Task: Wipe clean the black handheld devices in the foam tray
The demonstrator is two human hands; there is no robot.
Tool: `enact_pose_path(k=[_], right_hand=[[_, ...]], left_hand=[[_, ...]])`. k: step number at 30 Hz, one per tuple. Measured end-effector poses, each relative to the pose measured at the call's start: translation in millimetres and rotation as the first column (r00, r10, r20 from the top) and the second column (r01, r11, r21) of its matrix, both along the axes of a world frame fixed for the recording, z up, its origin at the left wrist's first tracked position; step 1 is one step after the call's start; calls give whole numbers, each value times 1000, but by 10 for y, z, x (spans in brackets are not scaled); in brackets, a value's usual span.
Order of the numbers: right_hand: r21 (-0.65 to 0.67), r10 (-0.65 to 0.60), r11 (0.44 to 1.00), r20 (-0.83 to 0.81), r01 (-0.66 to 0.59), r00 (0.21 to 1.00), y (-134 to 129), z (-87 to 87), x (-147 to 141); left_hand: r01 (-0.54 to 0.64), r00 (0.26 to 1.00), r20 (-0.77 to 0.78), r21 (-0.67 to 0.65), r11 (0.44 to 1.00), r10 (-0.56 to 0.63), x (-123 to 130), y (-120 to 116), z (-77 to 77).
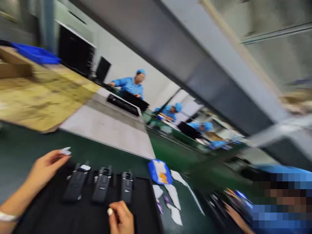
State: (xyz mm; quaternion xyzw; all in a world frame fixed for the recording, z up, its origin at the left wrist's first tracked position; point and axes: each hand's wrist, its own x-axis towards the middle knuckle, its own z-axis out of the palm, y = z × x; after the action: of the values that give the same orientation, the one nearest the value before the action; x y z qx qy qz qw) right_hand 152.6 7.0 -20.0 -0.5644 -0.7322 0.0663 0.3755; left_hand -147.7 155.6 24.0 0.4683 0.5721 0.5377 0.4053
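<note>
At far left, a small white piece [65, 150] is pinched in the closed fingers of the left hand [50, 165], just beside a row of three dark handsets [101, 186] laid on a black tray [80, 221] upon the green desk [102, 154]. Near the rightmost handset, the fingers of the right hand [122, 217] are loosely curled; whether anything is gripped cannot be told. Farther right, a blue dish [152, 171] is noted, with white paper scraps [173, 196] strewn beside it.

Toward eight o'clock, a narrow, smooth white band [8, 216] circles the bare left forearm [23, 197] behind the ungloved left hand [50, 164]. Toward seven o'clock, the right hand [123, 217] is ungloved, its wrist out of frame.
</note>
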Motion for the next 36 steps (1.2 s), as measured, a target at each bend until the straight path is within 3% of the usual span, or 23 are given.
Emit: enact_pose_path(k=[2, 5, 10, 14, 22, 36], right_hand=[[23, 110, 994, -56, -109, 992, 62, 3, 0], [7, 170, 985, -81, -170, 982, 194, 32, -117], [-16, 333, 943, 43, -332, 942, 464, 405, -441], [15, 311, 948, 185, -319, 932, 734, 601, -727], [76, 201, 957, 527, -281, 826, 975, 454, -1115], [39, 272, 938, 539, -346, 798, 1058, 469, -1012]], left_hand=[[-22, 1000, -2, 15, 1000, 22, -212, -135, -72], [-18, 999, -42, 32, 999, 19, -259, -146, -134], [106, 988, -113, 27, 994, -102, -152, -180, -141], [217, 966, -151, 20, 976, -212, -147, -258, -134], [340, 907, -246, -51, 939, -342, -129, -273, -106], [338, 917, -196, -75, 938, -347, -127, -272, -86]])
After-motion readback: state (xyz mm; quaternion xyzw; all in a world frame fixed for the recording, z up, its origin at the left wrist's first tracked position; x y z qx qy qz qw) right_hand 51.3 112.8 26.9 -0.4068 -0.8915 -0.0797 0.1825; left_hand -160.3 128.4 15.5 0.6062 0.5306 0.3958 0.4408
